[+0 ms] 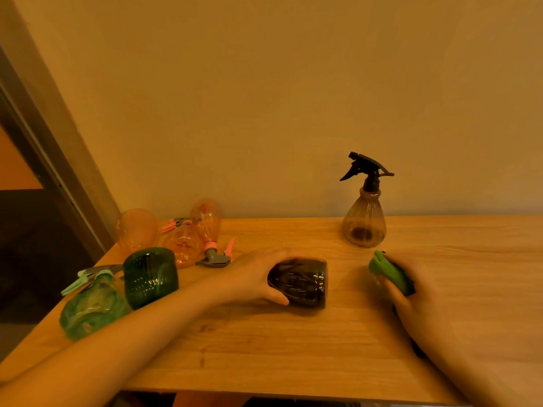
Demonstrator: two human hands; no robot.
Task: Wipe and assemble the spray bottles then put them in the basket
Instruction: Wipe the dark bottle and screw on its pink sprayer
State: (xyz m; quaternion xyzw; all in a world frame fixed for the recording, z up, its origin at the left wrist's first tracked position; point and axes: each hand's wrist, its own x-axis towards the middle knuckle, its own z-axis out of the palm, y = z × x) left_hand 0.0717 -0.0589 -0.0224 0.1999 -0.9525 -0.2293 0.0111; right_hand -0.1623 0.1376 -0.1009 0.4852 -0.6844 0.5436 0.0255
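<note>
Left hand (258, 277) grips the dark bottle (298, 282), lying on its side mid-table (264, 348). Right hand (417, 295) is curled round the green cloth (390, 273), just right of it. Lift the bottle, rotate while wiping; no basket visible.

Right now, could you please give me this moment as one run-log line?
left hand: grips dark bottle lying on table | right hand: holds green cloth | wipe: pending
</note>
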